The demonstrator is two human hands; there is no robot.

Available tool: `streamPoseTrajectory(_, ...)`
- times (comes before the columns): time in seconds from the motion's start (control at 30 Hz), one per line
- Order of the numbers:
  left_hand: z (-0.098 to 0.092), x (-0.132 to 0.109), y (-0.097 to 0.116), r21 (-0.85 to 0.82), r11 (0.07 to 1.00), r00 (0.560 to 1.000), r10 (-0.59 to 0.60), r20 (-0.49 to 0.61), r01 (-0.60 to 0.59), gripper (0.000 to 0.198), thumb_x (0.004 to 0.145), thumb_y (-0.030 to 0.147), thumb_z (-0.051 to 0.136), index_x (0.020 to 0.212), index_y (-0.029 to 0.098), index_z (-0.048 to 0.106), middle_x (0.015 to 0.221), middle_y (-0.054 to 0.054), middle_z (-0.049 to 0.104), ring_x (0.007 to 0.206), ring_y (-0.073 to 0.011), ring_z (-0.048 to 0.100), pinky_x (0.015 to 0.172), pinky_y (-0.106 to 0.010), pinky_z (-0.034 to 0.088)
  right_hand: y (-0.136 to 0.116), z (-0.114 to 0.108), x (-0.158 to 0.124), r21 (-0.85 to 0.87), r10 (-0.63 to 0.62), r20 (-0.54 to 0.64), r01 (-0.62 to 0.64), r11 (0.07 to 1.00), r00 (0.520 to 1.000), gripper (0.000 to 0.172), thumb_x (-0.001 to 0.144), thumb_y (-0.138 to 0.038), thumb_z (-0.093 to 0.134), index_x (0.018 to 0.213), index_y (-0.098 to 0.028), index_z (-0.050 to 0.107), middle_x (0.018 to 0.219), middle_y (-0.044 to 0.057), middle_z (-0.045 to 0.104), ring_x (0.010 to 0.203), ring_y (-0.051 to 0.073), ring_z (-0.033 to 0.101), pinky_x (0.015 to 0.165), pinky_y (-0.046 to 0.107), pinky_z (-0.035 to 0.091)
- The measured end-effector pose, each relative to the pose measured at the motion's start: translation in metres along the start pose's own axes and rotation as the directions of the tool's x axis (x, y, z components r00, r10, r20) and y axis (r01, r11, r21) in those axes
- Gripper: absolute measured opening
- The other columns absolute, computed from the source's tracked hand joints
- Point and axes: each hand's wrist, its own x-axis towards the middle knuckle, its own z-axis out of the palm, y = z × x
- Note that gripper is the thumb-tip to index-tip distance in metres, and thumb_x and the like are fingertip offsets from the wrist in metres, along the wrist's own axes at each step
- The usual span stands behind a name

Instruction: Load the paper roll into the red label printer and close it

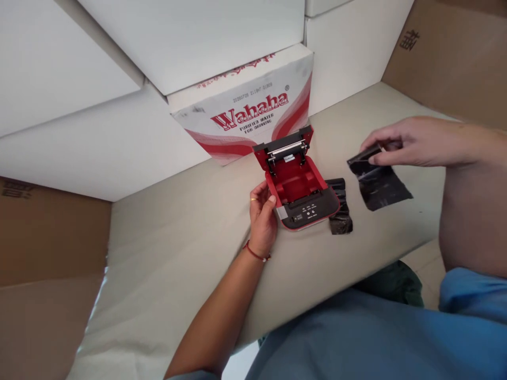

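Note:
A small red and black printer point(296, 182) stands with its lid up on the cloth-covered table, its red inner bay exposed. My left hand point(263, 214) grips its left side, thumb on the near edge and fingers around the outside. Off to the right, above the table, my right hand point(390, 145) pinches a roll of thin, shiny black film point(380, 184), with a loose sheet hanging down from it. Crumpled black film point(340, 224) lies against the printer's right side, partly hidden by it. A small white piece point(290, 158) shows near the lid's roller.
Behind the printer stands a white and red water carton point(253, 116), close to the raised lid. White boxes point(190, 42) line the back. Brown cardboard point(51, 237) borders the left, with more cardboard point(455, 63) at the right. The table's front edge point(356, 285) runs near my body.

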Motion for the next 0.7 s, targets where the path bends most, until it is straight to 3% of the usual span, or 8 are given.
streamPoseTrajectory(0.1, -0.001, 0.001, -0.001, -0.001, 1.000, 1.000, -0.014, -0.003, 0.014, 0.050, 0.089, 0.053, 0.090, 0.127, 0.029, 0.069, 0.146, -0.006, 0.067, 0.138, -0.0263, 0.064, 0.122, -0.045, 0.052, 0.047, 0.009, 0.016, 0.063, 0.046, 0.053, -0.050, 0.997, 0.998, 0.031, 0.092, -0.030, 0.077, 0.117, -0.014, 0.088, 0.100, 0.008, 0.088, 0.086, 0.017, 0.075, 0.083, 0.040, 0.052)
streamPoseTrajectory(0.2, -0.001, 0.000, -0.001, 0.024, 1.000, 1.000, -0.012, -0.010, 0.012, 0.049, 0.090, 0.054, 0.089, 0.127, 0.029, 0.068, 0.145, -0.006, 0.067, 0.137, -0.0267, 0.064, 0.122, -0.046, 0.052, 0.063, 0.030, 0.020, 0.017, 0.066, -0.012, -0.066, 0.998, 0.998, 0.039, 0.089, -0.022, 0.075, 0.126, -0.019, 0.085, 0.104, 0.008, 0.086, 0.081, 0.019, 0.072, 0.080, 0.036, 0.056)
streamPoseTrajectory(0.33, 0.000, -0.001, 0.001, 0.060, 0.998, 0.999, 0.021, -0.026, -0.020, 0.051, 0.089, 0.058, 0.089, 0.126, 0.028, 0.069, 0.141, -0.005, 0.067, 0.135, -0.0261, 0.064, 0.123, -0.045, 0.051, 0.038, 0.063, 0.012, -0.009, -0.149, -0.210, 0.150, 0.989, 0.966, 0.043, 0.097, -0.038, 0.066, 0.134, -0.022, 0.082, 0.123, 0.010, 0.084, 0.075, 0.018, 0.068, 0.077, 0.035, 0.055)
streamPoseTrajectory(0.43, 0.000, -0.001, 0.003, 0.075, 0.997, 1.000, 0.020, -0.021, -0.018, 0.050, 0.090, 0.058, 0.089, 0.125, 0.028, 0.069, 0.141, -0.005, 0.067, 0.135, -0.0257, 0.064, 0.122, -0.044, 0.051, 0.012, 0.087, 0.013, -0.088, -0.330, -0.061, 0.324, 0.942, 0.942, 0.042, 0.099, -0.039, 0.066, 0.134, -0.021, 0.081, 0.130, 0.011, 0.082, 0.099, 0.022, 0.077, 0.090, 0.035, 0.058)
streamPoseTrajectory(0.5, 0.000, -0.001, 0.003, 0.081, 0.997, 1.000, 0.014, -0.015, -0.013, 0.048, 0.091, 0.057, 0.088, 0.125, 0.029, 0.069, 0.140, -0.005, 0.067, 0.134, -0.0257, 0.064, 0.121, -0.043, 0.051, 0.004, 0.096, 0.015, -0.194, -0.320, 0.039, 0.322, 0.927, 0.947, 0.043, 0.099, -0.031, 0.067, 0.138, -0.020, 0.079, 0.129, 0.013, 0.083, 0.110, 0.026, 0.079, 0.094, 0.036, 0.059)
streamPoseTrajectory(0.57, -0.001, 0.000, 0.002, 0.076, 0.997, 1.000, 0.014, -0.012, -0.013, 0.048, 0.091, 0.057, 0.088, 0.125, 0.029, 0.069, 0.139, -0.004, 0.067, 0.133, -0.0256, 0.065, 0.120, -0.043, 0.052, 0.007, 0.094, 0.012, -0.228, -0.302, 0.056, 0.307, 0.924, 0.952, 0.043, 0.098, -0.026, 0.069, 0.139, -0.021, 0.080, 0.128, 0.013, 0.084, 0.112, 0.027, 0.080, 0.094, 0.037, 0.060)
streamPoseTrajectory(0.63, -0.001, 0.000, 0.001, 0.068, 0.998, 1.000, 0.014, -0.012, -0.013, 0.048, 0.091, 0.057, 0.088, 0.125, 0.030, 0.069, 0.138, -0.004, 0.067, 0.131, -0.0255, 0.065, 0.118, -0.043, 0.053, 0.017, 0.083, -0.001, -0.124, -0.350, 0.082, 0.358, 0.925, 0.933, 0.039, 0.099, -0.033, 0.074, 0.136, -0.025, 0.084, 0.122, 0.009, 0.088, 0.103, 0.022, 0.082, 0.088, 0.033, 0.060)
streamPoseTrajectory(0.7, -0.001, 0.001, 0.000, 0.060, 0.998, 1.000, 0.015, -0.018, -0.014, 0.049, 0.090, 0.057, 0.089, 0.125, 0.030, 0.069, 0.139, -0.004, 0.067, 0.131, -0.0254, 0.065, 0.119, -0.043, 0.053, 0.028, 0.067, -0.022, -0.004, -0.363, -0.084, 0.364, 0.931, 0.928, 0.037, 0.100, -0.054, 0.075, 0.121, -0.028, 0.091, 0.104, 0.004, 0.090, 0.082, 0.013, 0.079, 0.074, 0.029, 0.056)
